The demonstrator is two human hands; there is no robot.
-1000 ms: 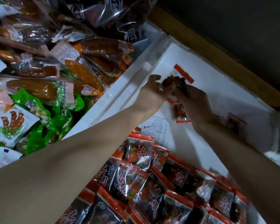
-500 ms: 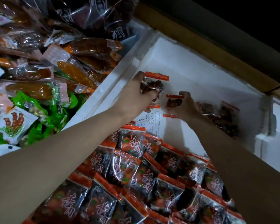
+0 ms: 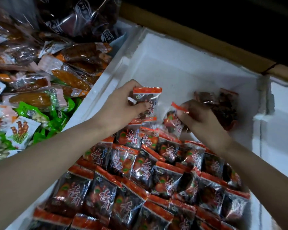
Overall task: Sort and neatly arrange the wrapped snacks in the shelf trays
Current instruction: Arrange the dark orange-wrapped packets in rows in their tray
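A white foam tray (image 3: 173, 63) holds rows of red-and-black wrapped snack packs (image 3: 140, 180) filling its near half. My left hand (image 3: 121, 105) grips one such snack pack (image 3: 148, 100) upright above the far end of the rows. My right hand (image 3: 199, 117) pinches another snack pack (image 3: 173, 122) by its red top edge, just above the back row. A loose heap of the same packs (image 3: 223, 105) lies in the tray's far right corner, partly hidden behind my right hand.
The neighbouring tray on the left is piled with mixed snacks: orange-brown sausage packs (image 3: 70, 80), green packs (image 3: 56, 117), a white pack (image 3: 22, 130). Dark clear bags (image 3: 83, 19) lie behind them. A wooden shelf edge (image 3: 206, 42) runs along the back.
Both hands drew back from the tray's far wall toward the rows, each carrying a pack. The right hand now holds its pack by the top edge over the back row.
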